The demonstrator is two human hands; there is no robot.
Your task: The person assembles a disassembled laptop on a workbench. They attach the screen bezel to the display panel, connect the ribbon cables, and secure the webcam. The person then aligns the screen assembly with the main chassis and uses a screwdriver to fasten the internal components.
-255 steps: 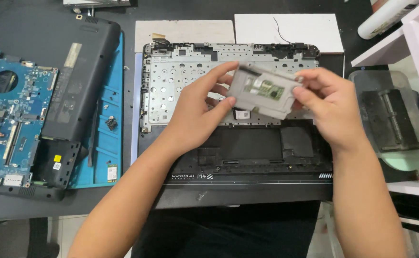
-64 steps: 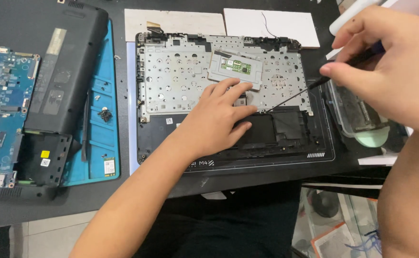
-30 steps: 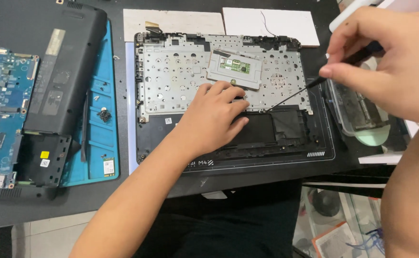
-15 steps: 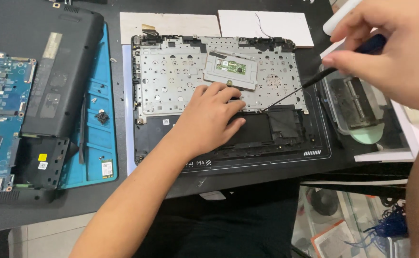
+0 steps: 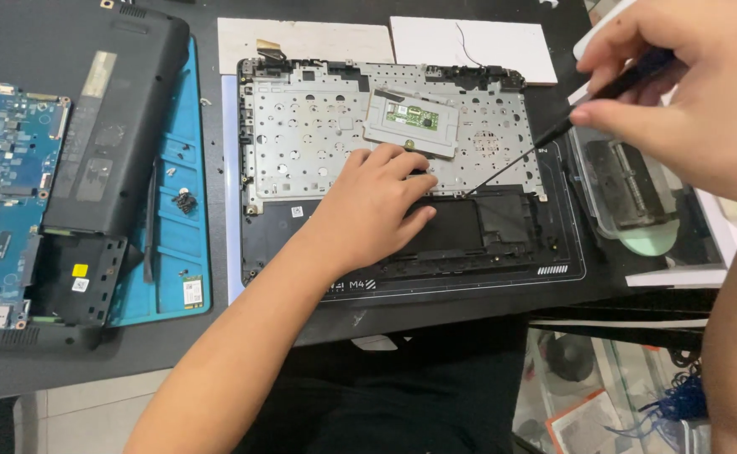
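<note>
An opened laptop shell [image 5: 503,244] lies in front of me, its silver keyboard back plate [image 5: 309,126] facing up. A grey touchpad module [image 5: 411,122] with a green board rests loose on that plate. My left hand [image 5: 372,206] lies flat on the shell's lower middle, fingertips just below the touchpad module. My right hand [image 5: 692,92], raised close to the camera at the upper right, pinches a thin black screwdriver [image 5: 545,139]. Its tip touches the plate's lower right edge.
A black laptop bottom cover [image 5: 103,143] lies on a blue mat [image 5: 185,244] at the left, beside a blue motherboard [image 5: 2,168]. Two white sheets [image 5: 301,38] sit behind the shell. A clear plastic container [image 5: 629,189] stands at the right. A glass shelf shows below the desk edge.
The touchpad module, held in both hands at first, now lies on the plate. My right hand picked up the screwdriver and has lowered its tip to the plate's lower right edge. My left hand stays put.
</note>
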